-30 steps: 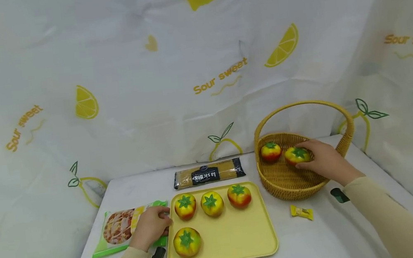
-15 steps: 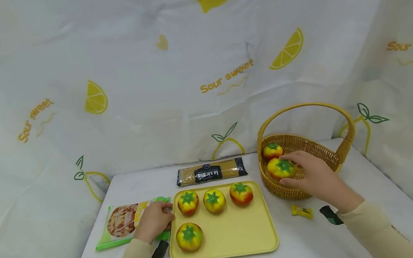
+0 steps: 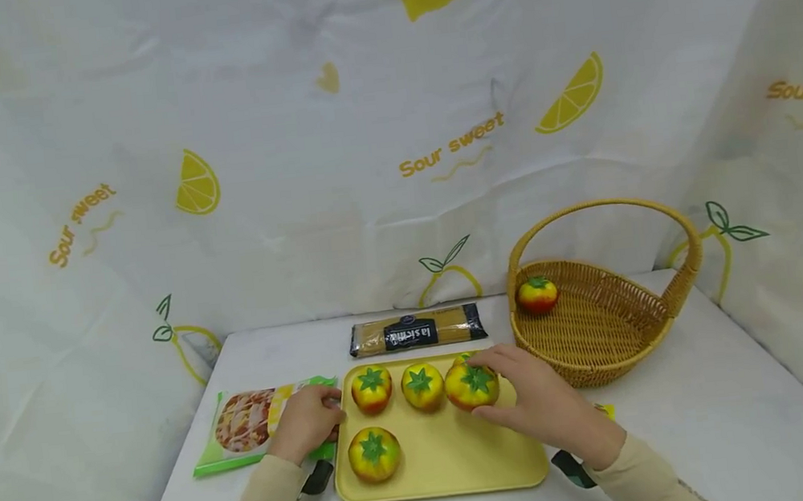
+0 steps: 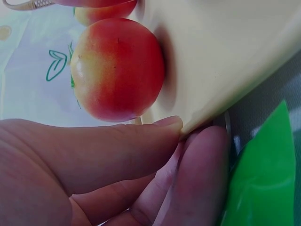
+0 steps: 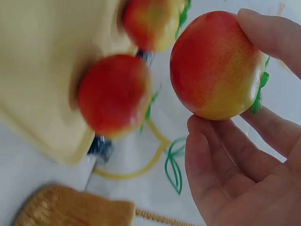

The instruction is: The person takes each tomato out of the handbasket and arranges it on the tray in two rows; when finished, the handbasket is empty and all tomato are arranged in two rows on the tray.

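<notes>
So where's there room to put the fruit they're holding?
On the tray, right of the near fruit, before the back row; in the basket, right of the lone fruit. Crowded: the tray's back and left edge, where the left hand grips beside the bag.

Soft, diffuse light in all 3 views, greyish over the backdrop cloth (image 3: 285, 245), fine detail smeary, small glints on the glossy packet (image 3: 418, 330). Left wrist: pale highlight on the near fruit (image 4: 117, 70), soft shadow beside it on the tray (image 4: 221, 52). Right wrist: held fruit (image 5: 216, 66) fairly crisp; tray-borne fruit (image 5: 114, 94) and basket (image 5: 75, 207) blurred.
</notes>
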`<move>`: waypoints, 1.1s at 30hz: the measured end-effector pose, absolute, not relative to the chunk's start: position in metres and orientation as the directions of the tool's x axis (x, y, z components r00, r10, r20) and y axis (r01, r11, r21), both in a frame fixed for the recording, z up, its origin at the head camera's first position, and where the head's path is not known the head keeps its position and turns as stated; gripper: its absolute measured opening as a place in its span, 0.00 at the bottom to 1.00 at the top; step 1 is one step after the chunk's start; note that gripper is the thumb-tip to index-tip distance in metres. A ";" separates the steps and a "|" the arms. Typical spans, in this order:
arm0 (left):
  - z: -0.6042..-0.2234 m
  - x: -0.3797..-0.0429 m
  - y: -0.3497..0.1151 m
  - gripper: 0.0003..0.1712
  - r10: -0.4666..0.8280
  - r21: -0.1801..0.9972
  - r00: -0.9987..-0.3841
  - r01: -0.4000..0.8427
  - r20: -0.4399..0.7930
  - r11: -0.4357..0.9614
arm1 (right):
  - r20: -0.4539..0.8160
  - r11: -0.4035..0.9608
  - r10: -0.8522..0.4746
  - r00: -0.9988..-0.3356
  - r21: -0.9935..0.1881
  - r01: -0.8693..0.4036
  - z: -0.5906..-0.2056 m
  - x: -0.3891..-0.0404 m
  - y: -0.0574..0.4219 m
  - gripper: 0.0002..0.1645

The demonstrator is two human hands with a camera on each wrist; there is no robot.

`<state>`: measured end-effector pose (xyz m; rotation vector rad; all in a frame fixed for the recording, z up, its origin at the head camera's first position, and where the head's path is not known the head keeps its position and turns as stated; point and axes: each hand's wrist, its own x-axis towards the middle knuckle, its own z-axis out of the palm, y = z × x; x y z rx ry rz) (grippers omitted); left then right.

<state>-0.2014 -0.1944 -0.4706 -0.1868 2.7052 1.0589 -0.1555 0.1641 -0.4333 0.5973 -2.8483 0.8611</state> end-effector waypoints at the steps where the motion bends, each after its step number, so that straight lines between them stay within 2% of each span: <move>1: -0.470 -0.201 -0.194 0.22 -0.035 0.654 -0.965 -0.202 -0.259 0.729 | 0.200 0.764 -0.345 -0.917 -0.508 -0.398 -0.435 -0.154 0.158 0.37; 16: -0.469 -0.202 -0.193 0.22 -0.046 0.646 -0.964 -0.211 -0.263 0.734 | 0.131 0.715 -0.485 -0.864 -0.509 -0.479 -0.457 -0.146 0.113 0.36; 33: -0.469 -0.202 -0.196 0.23 -0.027 0.660 -0.964 -0.202 -0.266 0.724 | 0.086 0.728 -0.524 -0.847 -0.472 -0.498 -0.466 -0.143 0.106 0.37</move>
